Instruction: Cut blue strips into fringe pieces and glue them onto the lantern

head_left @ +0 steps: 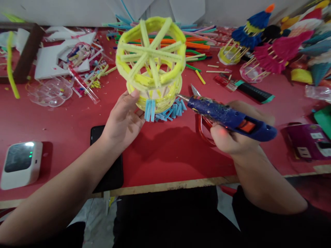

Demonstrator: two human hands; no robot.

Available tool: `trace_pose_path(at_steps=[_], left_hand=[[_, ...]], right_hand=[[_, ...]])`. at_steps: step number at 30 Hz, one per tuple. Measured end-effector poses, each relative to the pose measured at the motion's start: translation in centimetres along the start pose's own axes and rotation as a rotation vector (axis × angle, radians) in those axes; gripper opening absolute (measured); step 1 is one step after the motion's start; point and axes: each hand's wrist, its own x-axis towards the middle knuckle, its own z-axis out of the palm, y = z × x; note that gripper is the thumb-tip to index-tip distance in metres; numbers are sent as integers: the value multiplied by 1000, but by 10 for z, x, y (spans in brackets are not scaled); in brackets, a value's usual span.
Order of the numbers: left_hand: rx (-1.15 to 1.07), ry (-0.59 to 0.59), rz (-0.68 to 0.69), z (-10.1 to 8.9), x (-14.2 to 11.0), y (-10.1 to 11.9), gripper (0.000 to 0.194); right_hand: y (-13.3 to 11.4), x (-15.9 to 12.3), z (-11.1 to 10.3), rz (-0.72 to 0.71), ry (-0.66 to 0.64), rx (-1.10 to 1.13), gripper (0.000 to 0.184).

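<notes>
My left hand (126, 119) grips the lower left side of a yellow carousel-like frame (152, 55), built of fuzzy pipe cleaners and thin sticks with a spoked wheel on top. A few short blue pieces (150, 110) are stuck upright side by side on its lower rim. In my right hand (232, 131) is a blue glue gun (219, 115), fingers wrapped round it and its metal nozzle close to the frame's lower right rim; whether it touches I cannot tell. Below the frame lies a pile of cut blue pipe-cleaner pieces (173, 110). Red-handled scissors (203, 131) lie partly under the glue gun.
A black phone (108, 175) and a white device (22, 165) lie at the left. Pipe cleaners (196, 43) spread along the back. Right of me are a utility knife (254, 91), a purple box (307, 141) and decorated figures (281, 51). A clear plastic tray (50, 91) holds the left side.
</notes>
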Motion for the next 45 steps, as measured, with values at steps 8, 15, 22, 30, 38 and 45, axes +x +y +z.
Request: trace_pose_path(at_steps=[8,15,22,30,38,45], left_hand=[[-18,-17,2,-2,0,-1,19],[-37,9,12,0,0,0,11],[-44,-42,12,-1,1,0,12],[-33,3,-4,1,0,2,24],[-55,37,4,0,2,0,20],[-81,53,-6,2,2,0,14]], right_hand=[[8,-2,-9,-18,-122,-135,14],[7,-2,-5,34,-83,-85,12],[5,-1,0,85,-49,-126,12],[29,-4,4,301,-410,-448,42],[58,-11,0,229,-467,-517,51],[14,3,10,156,-345,-344,33]])
